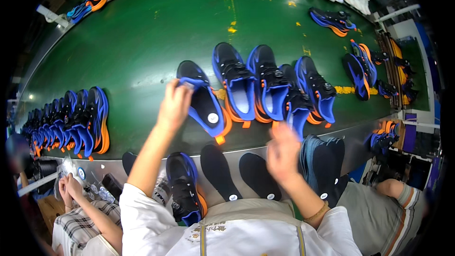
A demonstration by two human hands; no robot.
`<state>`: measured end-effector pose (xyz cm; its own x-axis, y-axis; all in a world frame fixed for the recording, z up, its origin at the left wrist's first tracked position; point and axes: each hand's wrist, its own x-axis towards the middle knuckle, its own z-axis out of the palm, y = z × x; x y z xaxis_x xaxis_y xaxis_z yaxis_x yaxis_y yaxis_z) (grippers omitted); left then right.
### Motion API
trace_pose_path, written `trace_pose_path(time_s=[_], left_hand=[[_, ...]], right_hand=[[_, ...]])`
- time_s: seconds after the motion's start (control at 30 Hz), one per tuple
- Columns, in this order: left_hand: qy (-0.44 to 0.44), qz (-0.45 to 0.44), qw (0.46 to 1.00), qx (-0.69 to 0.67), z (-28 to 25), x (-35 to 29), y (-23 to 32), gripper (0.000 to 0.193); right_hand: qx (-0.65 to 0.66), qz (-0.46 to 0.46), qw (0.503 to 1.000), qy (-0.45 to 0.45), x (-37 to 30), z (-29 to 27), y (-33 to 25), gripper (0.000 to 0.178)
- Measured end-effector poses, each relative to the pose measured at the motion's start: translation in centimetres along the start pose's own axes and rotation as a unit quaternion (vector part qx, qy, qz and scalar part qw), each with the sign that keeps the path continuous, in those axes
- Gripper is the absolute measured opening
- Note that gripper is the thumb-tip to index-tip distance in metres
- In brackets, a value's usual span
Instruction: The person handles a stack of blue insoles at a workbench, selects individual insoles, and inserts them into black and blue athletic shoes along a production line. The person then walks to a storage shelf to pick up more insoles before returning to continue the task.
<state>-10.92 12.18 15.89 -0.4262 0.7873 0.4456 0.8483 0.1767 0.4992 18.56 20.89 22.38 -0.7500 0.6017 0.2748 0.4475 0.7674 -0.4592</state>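
Note:
At the near part of the green surface, my left hand [174, 105] pinches the upper edge of a black and blue sneaker [204, 97]. This sneaker is tilted with its opening towards me, and a dark insole [206, 106] with a white round sticker shows inside. My right hand [284, 154] is smeared by motion beside the heel of another sneaker [298, 102]; whether it touches it or holds anything is unclear. Between the hands stand two more sneakers [233, 81] [268, 83], toes away from me, with one [315, 90] further right.
Loose insoles [218, 170] [256, 175] and an insole stack [317, 166] lie along the near edge. A sneaker [182, 185] stands close to my body. Sneakers line up at left [71, 121]; others lie at right [360, 68]. People sit on both sides.

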Motion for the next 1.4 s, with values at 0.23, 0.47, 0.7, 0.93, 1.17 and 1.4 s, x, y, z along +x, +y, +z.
trace_pose_path(time_s=[0.23, 0.47, 0.7, 0.93, 1.17, 1.4], left_hand=[[-0.100, 0.021, 0.969, 0.226, -0.9, 3.9, -1.0, 0.021], [-0.152, 0.102, 0.896, 0.405, 0.3, 1.6, -1.2, 0.034], [-0.216, 0.021, 0.941, 0.261, -4.7, 4.4, 2.8, 0.014], [-0.023, -0.102, 0.982, -0.155, -6.8, 6.6, 4.9, 0.005], [-0.096, -0.003, 0.992, -0.078, 3.6, 5.0, 8.3, 0.052], [-0.238, -0.023, 0.967, -0.089, 4.4, 5.6, 8.2, 0.078]], right_hand=[[-0.270, 0.362, 0.855, -0.255, 3.0, -3.7, 12.0, 0.095], [-0.258, 0.296, 0.910, -0.134, 5.3, -1.5, 21.1, 0.038], [-0.111, 0.069, 0.990, 0.053, 5.9, -9.9, 19.0, 0.030], [-0.092, 0.371, 0.910, -0.160, -15.3, -15.4, 13.9, 0.059], [-0.126, 0.381, 0.913, -0.078, -21.4, -14.0, 10.7, 0.069], [-0.175, 0.375, 0.903, -0.117, -19.5, -13.0, 9.5, 0.075]])
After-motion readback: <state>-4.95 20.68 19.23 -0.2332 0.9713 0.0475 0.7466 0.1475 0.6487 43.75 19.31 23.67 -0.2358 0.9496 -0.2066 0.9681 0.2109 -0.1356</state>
